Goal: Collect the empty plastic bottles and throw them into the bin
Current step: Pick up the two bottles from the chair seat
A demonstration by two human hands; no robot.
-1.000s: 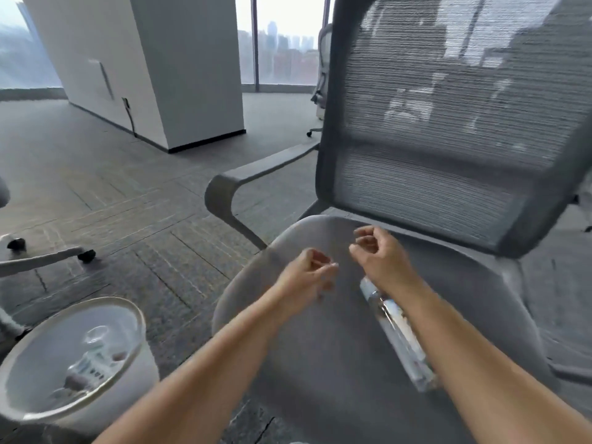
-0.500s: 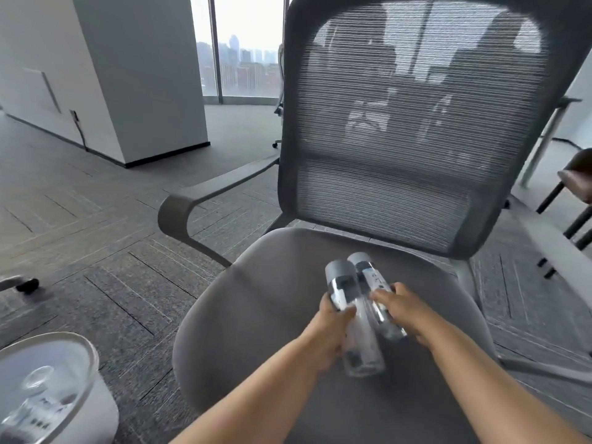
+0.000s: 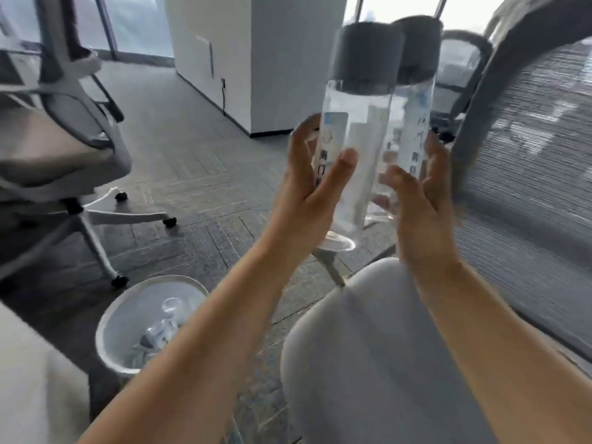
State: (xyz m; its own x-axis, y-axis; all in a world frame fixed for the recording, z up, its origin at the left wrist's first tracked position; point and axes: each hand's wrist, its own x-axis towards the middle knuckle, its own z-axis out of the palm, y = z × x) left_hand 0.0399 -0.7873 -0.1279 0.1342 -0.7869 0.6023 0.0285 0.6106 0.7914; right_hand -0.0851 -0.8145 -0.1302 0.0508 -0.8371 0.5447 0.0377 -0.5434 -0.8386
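Two clear plastic bottles with grey caps are held upright, side by side, high in front of me. My left hand (image 3: 307, 187) grips the left bottle (image 3: 355, 133). My right hand (image 3: 416, 200) grips the right bottle (image 3: 413, 100), which is partly hidden behind the left one. The white round bin (image 3: 128, 302) stands on the floor at lower left, below my left forearm, with several bottles (image 3: 163, 328) lying inside it.
A grey mesh office chair (image 3: 528, 155) is on the right, its seat (image 3: 368, 363) under my arms. Another office chair (image 3: 54, 139) on a white wheeled base stands at left. A white pillar (image 3: 272, 59) rises behind. A pale surface (image 3: 28, 379) fills the lower-left corner.
Both hands have lifted the two bottles off the chair seat and raised them upright. The view has swung left, bringing the bin closer under my left arm.
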